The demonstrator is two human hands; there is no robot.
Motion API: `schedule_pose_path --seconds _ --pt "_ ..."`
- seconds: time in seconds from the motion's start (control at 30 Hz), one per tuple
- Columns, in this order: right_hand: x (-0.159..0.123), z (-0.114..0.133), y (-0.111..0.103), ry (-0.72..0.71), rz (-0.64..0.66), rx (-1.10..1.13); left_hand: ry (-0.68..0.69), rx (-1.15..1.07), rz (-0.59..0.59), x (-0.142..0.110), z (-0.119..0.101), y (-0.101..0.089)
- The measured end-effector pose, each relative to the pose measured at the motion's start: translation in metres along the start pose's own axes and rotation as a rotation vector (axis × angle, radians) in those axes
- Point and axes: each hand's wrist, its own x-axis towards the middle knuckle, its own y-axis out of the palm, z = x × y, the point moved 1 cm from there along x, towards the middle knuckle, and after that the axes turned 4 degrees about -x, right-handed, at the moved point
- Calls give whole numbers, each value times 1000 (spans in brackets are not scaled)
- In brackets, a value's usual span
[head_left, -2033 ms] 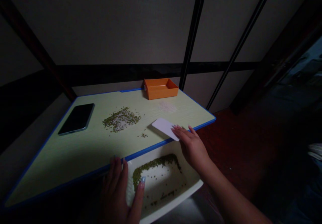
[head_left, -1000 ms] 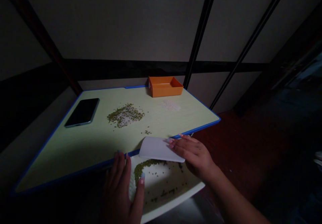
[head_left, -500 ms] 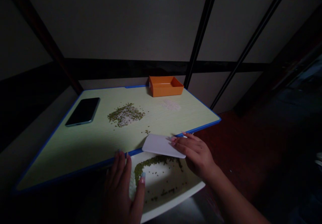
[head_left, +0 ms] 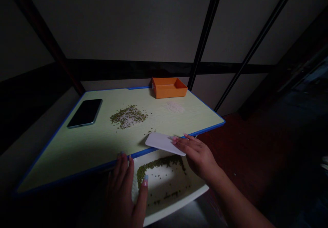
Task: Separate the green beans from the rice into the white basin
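My right hand (head_left: 200,156) is closed on a thin white scraper card (head_left: 164,143), fingers on top. The card's far edge lies over the table's front edge, by a few stray green beans (head_left: 150,131). Below it stands a white plastic basin (head_left: 179,202), with green mung beans (head_left: 151,165) gathered along its far and left inner sides. My left hand (head_left: 124,190) grips the basin's left side, thumb inside the rim and fingertips against the table edge. On the table sits a pile of green beans mixed with white grains (head_left: 129,116).
The pale table (head_left: 84,149) has a blue rim. A phone (head_left: 85,113) lies at its left. At the back stands an orange open box (head_left: 170,91), with a small spread of white grains (head_left: 175,107) before it. Dark panelled doors (head_left: 133,23) rise behind.
The card came back from the tabletop over the basin, tilted there, then rose forward again to the table edge. My left hand stays on the basin. The view shifted slightly.
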Motion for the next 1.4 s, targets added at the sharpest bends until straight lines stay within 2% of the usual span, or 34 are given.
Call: schedule_pose_path --seconds 0.17,0.37,0.57,0.97,1.3,1.4 --pt "-2 0 -6 -11 -102 11 -46 -8 -9 -2 1 4" --pt "-4 -3 -9 97 -180 -16 -51 -34 -11 -2 1 4" --pt "-3 1 -6 -37 -72 23 -34 7 -10 0 0 3" --pt "12 5 3 -122 184 103 -18 -8 -10 -2 1 2" --pt "5 -4 10 12 121 18 -38 -16 31 -3 4 3" --pt "4 -6 8 46 61 30 -23 -8 14 -3 3 1"
